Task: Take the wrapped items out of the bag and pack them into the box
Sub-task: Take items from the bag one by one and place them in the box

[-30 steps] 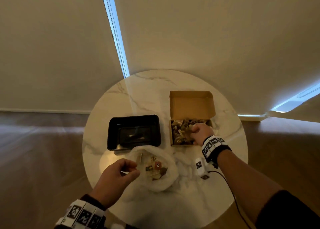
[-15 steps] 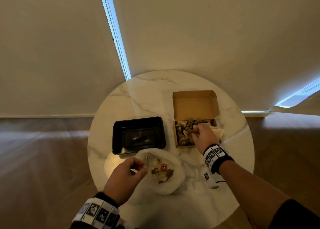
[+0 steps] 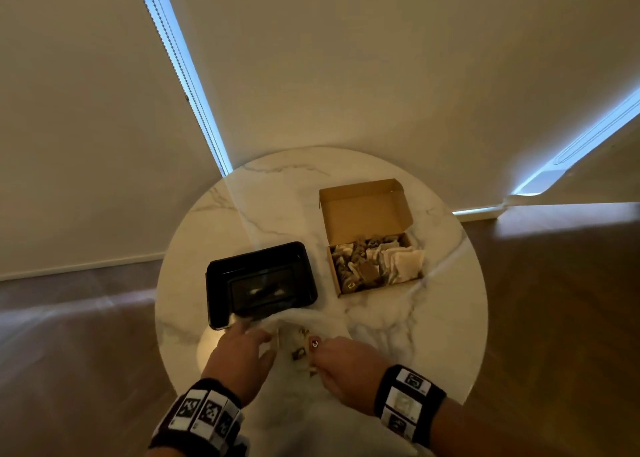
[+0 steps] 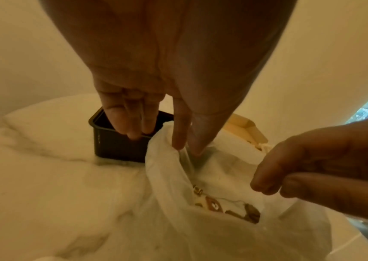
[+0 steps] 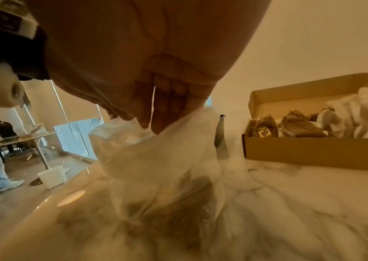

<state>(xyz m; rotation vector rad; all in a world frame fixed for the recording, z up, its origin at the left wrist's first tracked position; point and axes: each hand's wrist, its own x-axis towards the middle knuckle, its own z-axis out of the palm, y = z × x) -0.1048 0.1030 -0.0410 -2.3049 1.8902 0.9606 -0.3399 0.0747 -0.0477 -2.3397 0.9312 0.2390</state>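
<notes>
Fingers of the left hand (image 4: 178,58): forefinger and thumb pinch the bag's rim at its far left edge; the other three hang straight down, their tips over the near wall of the black tray.
Fingers of the right hand (image 5: 147,53): curled, tips pressed onto the bag's right rim, film gathered under them; the head view shows this hand at the mouth, just beside a red-labelled packet.
Bag (image 3: 332,325): thin, cloudy white plastic, crumpled, standing on the table with its mouth held apart between the two hands.
Wrapped items (image 4: 227,206): small flat packets low inside the bag, brown and cream, some with a dark round mark; they are too blurred to count.
Box (image 3: 370,248): plain brown cardboard, beyond the bag and to its right, well apart from it, lid flap standing open at the far side.
Box contents: brown packets on the left, white wrapped squares on the right, piled nearly to the rim.
Black tray (image 3: 259,283): glossy, rectangular, just beyond the bag on its left, touching the film.
Table (image 3: 433,335): round, white marble with grey veins, bearing bag, tray and box.
Wristbands: black, with square printed markers, on both wrists.
</notes>
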